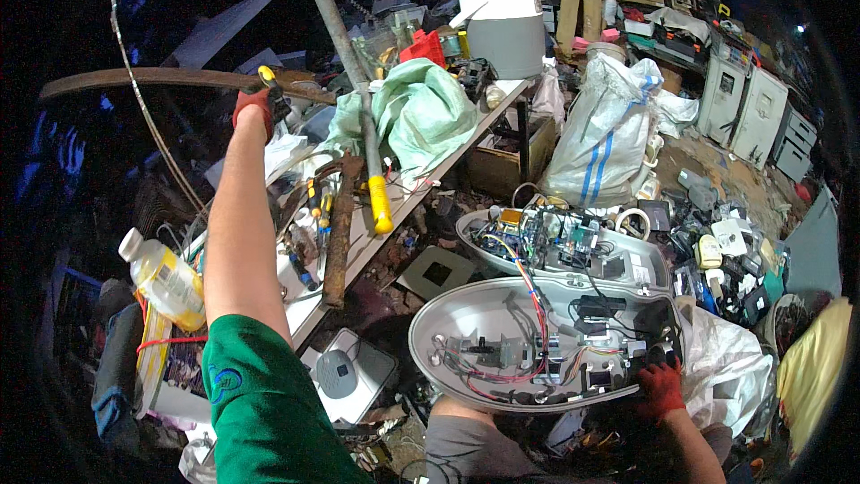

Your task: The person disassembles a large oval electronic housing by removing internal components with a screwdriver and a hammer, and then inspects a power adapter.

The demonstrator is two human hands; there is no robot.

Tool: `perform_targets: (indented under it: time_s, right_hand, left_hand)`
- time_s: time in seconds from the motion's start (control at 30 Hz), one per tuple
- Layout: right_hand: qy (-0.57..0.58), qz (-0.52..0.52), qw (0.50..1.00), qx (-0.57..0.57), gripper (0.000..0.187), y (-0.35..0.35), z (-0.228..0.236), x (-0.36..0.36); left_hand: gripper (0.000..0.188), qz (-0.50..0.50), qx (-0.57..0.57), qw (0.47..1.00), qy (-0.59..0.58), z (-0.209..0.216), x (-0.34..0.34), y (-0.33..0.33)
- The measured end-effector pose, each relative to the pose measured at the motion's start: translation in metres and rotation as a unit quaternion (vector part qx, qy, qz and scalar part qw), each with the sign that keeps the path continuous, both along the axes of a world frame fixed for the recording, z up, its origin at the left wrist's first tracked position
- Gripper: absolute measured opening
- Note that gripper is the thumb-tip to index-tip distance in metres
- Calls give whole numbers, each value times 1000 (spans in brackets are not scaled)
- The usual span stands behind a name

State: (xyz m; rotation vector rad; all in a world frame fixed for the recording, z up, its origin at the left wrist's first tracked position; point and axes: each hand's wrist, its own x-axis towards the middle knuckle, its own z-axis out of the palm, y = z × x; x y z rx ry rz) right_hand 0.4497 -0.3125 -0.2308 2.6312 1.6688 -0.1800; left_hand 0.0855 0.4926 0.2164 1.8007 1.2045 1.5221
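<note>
Grey casing (pixel 479 315), long axis crosswise, rounded end leftward; right hand (pixel 661 389) around rim (pixel 546 406), left hand (pixel 253 111) around yellow-tipped tool (pixel 268 76)

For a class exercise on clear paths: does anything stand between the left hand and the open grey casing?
Yes: in this view, a yellow-ended pole and a hammer at the bench cross the line from left hand to grey casing.

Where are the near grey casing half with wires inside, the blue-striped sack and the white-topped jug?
Near casing half (pixel 475 312), head view: its bare inner surface.
Blue-striped sack (pixel 598 130), head view: its front.
White-topped jug (pixel 506 43), head view: its grey body.
</note>
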Motion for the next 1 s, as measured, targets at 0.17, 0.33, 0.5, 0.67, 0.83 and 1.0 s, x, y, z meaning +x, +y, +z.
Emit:
perform_targets:
  time_s: [0.17, 0.33, 0.5, 0.67, 0.83, 1.0]
  right_hand:
    - [-37, -9, 999, 20, 64, -22, -10, 17]
    - [18, -13, 999, 25, 68, 5, 35, -9]
    - [43, -25, 997, 52, 74, -2, 47, -19]
    - [9, -30, 997, 64, 75, -4, 44, -18]
    - [20, 1, 993, 116, 73, 4, 35, -22]
    - [-20, -24, 996, 79, 67, -11, 14, 2]
  left_hand:
    - [18, -269, -226, 905, -240, 12, 11, -73]
    - [36, -317, -99, 925, -183, 38, 27, -150]
    - [32, -331, -89, 926, -156, 56, 29, -203]
    - [42, -127, -124, 933, 314, 64, 13, -238]
    - [63, 56, 10, 741, 669, 3, -21, -209]
    - [35, 18, -50, 764, 643, -46, -9, -231]
